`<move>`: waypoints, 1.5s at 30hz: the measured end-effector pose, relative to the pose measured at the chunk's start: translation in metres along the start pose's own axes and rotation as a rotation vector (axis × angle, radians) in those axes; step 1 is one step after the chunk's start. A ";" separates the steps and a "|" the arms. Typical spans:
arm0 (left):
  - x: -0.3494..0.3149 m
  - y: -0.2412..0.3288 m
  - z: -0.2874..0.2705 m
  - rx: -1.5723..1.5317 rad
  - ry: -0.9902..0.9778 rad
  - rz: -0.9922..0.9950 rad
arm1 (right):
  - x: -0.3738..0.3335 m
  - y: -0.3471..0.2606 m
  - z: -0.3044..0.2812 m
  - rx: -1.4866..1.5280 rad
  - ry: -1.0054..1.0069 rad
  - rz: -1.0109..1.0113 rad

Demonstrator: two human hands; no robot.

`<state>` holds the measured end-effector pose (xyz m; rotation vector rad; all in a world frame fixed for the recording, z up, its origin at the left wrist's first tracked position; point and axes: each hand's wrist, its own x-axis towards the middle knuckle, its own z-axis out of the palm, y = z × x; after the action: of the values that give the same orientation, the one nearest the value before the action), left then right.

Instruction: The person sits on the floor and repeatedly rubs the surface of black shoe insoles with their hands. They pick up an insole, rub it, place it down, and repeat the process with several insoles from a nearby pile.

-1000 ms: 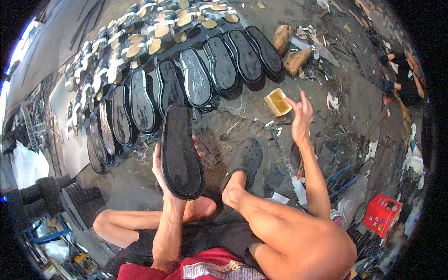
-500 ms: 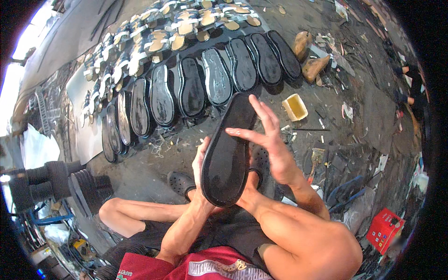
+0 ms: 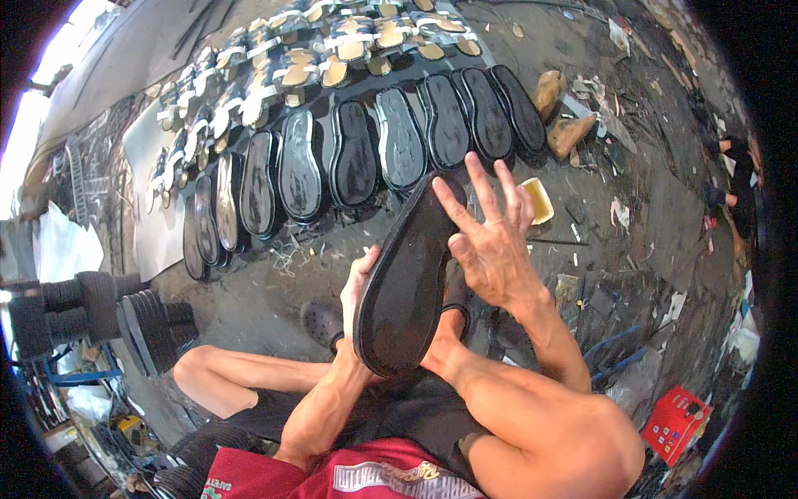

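A long black shoe sole is held up in front of me, tilted, its heel end toward my lap. My left hand grips its left edge and supports it from beneath; most of those fingers are hidden behind it. Beside the toe end, my right hand has its fingers spread, with the index fingertip on or just over the sole's upper right edge. Beyond it, several black soles stand in a curved row on the floor, some with a wet-looking shine.
Behind the row are many sandals with tan insoles. A small tub of yellowish stuff is partly behind my right hand. Two brown shoe lasts lie to the right. Stacked dark soles stand at left, a red box at lower right.
My right hand has moved from the sole's face toward its upper right edge, fingers spreading wider. My left hand keeps its hold on the sole. The view has shifted slightly.
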<state>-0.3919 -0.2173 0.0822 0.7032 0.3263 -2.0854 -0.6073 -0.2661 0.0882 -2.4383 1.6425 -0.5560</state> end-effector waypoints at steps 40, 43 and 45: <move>0.011 0.011 -0.018 -0.132 -0.628 -0.084 | -0.033 -0.052 0.006 0.132 -0.291 -0.355; 0.010 0.013 -0.013 -0.114 -0.646 -0.116 | -0.032 -0.051 0.005 0.125 -0.287 -0.421; 0.017 0.019 -0.026 -0.069 -0.609 -0.136 | -0.033 -0.051 0.006 0.070 -0.267 -0.474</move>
<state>-0.3748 -0.2274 0.0515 -0.0152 0.1012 -2.2863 -0.5718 -0.2166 0.0916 -2.7107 0.9314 -0.3127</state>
